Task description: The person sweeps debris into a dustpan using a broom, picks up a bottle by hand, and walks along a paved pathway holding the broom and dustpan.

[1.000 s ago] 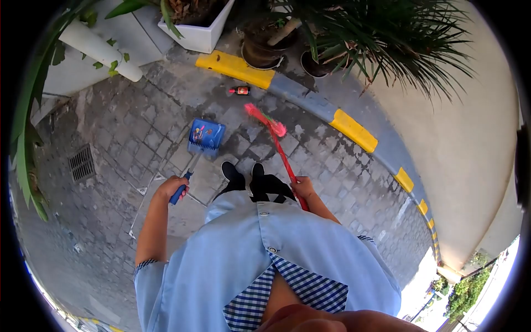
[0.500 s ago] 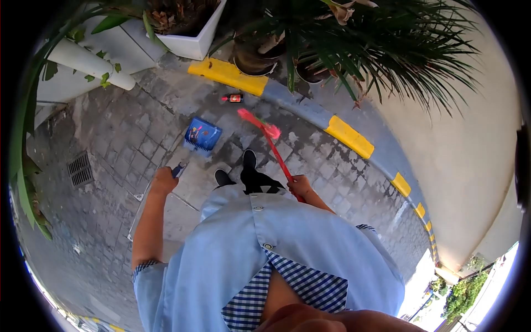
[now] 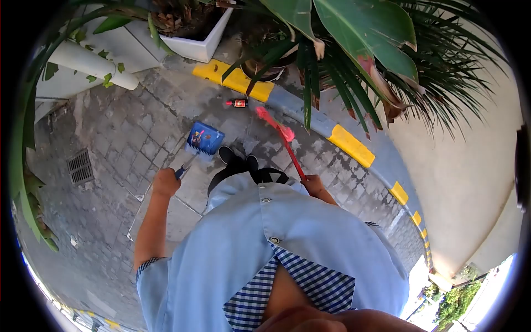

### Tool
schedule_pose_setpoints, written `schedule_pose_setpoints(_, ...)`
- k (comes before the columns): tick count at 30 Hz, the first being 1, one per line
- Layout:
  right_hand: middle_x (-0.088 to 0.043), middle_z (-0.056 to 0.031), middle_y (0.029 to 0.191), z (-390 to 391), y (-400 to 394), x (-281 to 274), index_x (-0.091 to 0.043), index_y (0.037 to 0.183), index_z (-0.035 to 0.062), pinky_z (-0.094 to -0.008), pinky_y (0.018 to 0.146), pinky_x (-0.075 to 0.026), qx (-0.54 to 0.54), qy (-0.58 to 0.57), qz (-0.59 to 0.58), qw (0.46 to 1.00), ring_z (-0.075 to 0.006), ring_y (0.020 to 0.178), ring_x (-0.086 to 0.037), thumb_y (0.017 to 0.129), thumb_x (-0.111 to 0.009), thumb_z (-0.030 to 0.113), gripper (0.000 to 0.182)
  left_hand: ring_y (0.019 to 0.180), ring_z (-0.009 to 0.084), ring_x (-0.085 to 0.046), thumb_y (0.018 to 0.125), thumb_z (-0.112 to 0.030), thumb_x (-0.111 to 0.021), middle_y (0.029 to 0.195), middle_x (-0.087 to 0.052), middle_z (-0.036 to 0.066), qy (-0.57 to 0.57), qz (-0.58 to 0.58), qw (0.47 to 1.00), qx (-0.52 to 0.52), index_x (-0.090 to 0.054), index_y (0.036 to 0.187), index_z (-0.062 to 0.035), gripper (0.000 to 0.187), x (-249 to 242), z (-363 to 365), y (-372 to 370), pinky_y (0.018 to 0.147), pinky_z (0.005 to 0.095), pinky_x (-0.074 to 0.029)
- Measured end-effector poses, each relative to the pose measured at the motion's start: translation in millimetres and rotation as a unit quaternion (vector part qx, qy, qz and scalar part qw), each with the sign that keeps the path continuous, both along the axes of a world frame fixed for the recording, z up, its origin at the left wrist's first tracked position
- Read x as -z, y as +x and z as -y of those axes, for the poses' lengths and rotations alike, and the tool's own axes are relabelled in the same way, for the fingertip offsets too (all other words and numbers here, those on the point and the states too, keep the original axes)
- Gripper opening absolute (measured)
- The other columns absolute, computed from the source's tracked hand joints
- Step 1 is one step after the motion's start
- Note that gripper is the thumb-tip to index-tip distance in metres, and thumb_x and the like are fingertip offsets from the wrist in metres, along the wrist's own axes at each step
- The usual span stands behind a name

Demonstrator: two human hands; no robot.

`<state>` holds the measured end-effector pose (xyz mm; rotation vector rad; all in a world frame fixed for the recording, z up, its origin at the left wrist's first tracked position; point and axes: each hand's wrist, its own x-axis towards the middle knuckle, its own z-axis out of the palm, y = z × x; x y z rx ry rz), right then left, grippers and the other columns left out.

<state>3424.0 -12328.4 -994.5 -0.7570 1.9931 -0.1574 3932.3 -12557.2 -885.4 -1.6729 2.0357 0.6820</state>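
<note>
My left hand (image 3: 166,182) is closed round the handle of a long-handled blue dustpan (image 3: 205,137), whose pan is near the paving and holds a few small colourful bits. My right hand (image 3: 314,186) grips the red stick of a broom (image 3: 286,134) with pink-red bristles. The broom head is right of the pan, apart from it and close to the kerb. Beyond the pan, a small dark bottle (image 3: 240,103) with a red cap and a red label lies on its side on the paving.
A yellow and grey kerb (image 3: 350,146) curves along the right. Behind it stand potted plants with long leaves and a white planter (image 3: 193,48). A white pipe (image 3: 95,66) and a drain grate (image 3: 81,167) are at the left. A beige wall (image 3: 464,182) rises at the right.
My feet have shifted, with the left one now further forward. The broom has moved slightly right and away from the pan. Large green leaves have come into view at the top.
</note>
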Motion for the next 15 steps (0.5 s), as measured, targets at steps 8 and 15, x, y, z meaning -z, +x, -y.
schedule_pose_setpoints(8, -0.069, -0.0158, 0.079, 23.9, -1.2, 25.5, -0.069, 0.096, 0.0002, -0.0328, 0.069, -0.050, 0.020, -0.044, -0.022, 0.999, -0.0145, 0.073, -0.063, 0.077, -0.067, 0.024, 0.031, 0.080, 0.0360, -0.065, 0.071, -0.017, -0.066, 0.081, -0.065, 0.022, 0.003, -0.012, 1.000, 0.001, -0.065, 0.080, 0.0026, 0.022, 14.2, 5.7, 21.1, 0.074, 0.0409, -0.052)
schedule_pose_setpoints(15, -0.069, -0.0176, 0.083, 62.6, 5.2, 31.4, -0.068, 0.099, 0.0009, -0.0323, 0.072, -0.050, -0.020, -0.066, -0.036, 0.997, -0.0159, 0.079, -0.065, 0.080, -0.065, 0.028, 0.034, 0.079, 0.0356, -0.063, 0.071, -0.020, -0.062, 0.080, -0.065, 0.020, 0.018, -0.016, 0.999, -0.034, -0.066, 0.076, 0.0009, 0.022, 5.1, 15.7, 32.4, 0.076, 0.0412, -0.051)
